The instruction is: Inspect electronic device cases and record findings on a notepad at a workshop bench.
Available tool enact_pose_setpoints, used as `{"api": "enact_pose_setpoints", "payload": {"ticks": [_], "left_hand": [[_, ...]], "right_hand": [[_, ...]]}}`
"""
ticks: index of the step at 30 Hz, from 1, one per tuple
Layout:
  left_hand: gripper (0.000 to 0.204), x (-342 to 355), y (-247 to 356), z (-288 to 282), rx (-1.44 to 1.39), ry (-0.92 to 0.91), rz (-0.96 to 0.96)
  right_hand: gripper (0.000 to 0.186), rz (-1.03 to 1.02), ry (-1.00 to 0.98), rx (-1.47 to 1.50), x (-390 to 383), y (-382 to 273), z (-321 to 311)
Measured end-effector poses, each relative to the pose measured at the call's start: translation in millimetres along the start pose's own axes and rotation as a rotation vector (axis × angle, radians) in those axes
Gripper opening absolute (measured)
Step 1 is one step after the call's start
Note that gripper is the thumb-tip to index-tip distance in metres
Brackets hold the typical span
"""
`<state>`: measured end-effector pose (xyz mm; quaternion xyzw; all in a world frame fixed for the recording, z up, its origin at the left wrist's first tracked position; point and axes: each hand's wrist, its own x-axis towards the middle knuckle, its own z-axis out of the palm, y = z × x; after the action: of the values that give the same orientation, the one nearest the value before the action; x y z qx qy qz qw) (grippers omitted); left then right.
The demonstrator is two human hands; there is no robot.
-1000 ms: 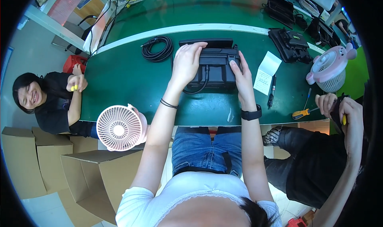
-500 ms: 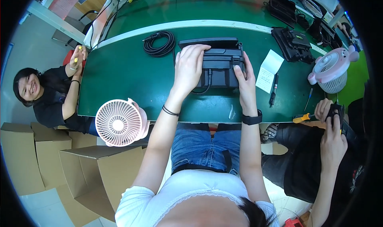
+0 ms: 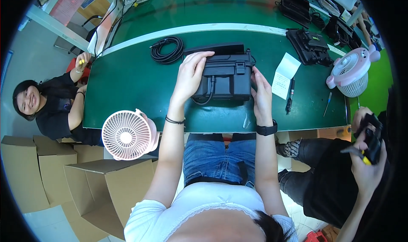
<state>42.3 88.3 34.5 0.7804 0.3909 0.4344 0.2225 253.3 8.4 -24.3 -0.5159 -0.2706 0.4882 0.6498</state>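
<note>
A black plastic case (image 3: 225,82) with a latch, an attached cable and a flap along its back sits on the green bench (image 3: 119,84). My left hand (image 3: 189,74) grips it at the upper left, fingertips over the top. My right hand (image 3: 261,95) holds its right side with bent fingers, the thumb low beside it and away from the latch. A coiled black cable (image 3: 167,50) lies behind to the left. A paper pad (image 3: 282,80) and a pen (image 3: 290,96) lie right of the case.
Pink fans (image 3: 127,135) (image 3: 352,72) stand at both sides. Black devices (image 3: 308,46) are at back right. A co-worker (image 3: 51,106) leans at the left end; another (image 3: 335,182) holds a black part (image 3: 369,138) at the right. Cardboard boxes (image 3: 108,186) stand lower left.
My hands and the case have shifted slightly left; my right thumb has left the latch. The right co-worker has raised and turned the black part. The left co-worker's hands have moved.
</note>
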Motion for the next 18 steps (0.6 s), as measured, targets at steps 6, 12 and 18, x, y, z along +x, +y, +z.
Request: {"api": "enact_pose_setpoints", "payload": {"ticks": [6,12,18], "left_hand": [[0.024,-8.8,-3.1,-7.0,-0.002,0.056,-0.034],[0.025,-9.1,-3.4,-4.8,0.032,0.054,-0.005],[0.025,-8.4,-2.5,-5.7,0.056,0.042,0.007]], "right_hand": [[0.045,-0.060,-0.017,-0.069,4.7,-4.7,10.3],[0.041,-0.062,0.014,-0.108,11.9,-3.3,11.7],[0.043,-0.067,0.038,-0.046,17.1,4.1,11.2]]}}
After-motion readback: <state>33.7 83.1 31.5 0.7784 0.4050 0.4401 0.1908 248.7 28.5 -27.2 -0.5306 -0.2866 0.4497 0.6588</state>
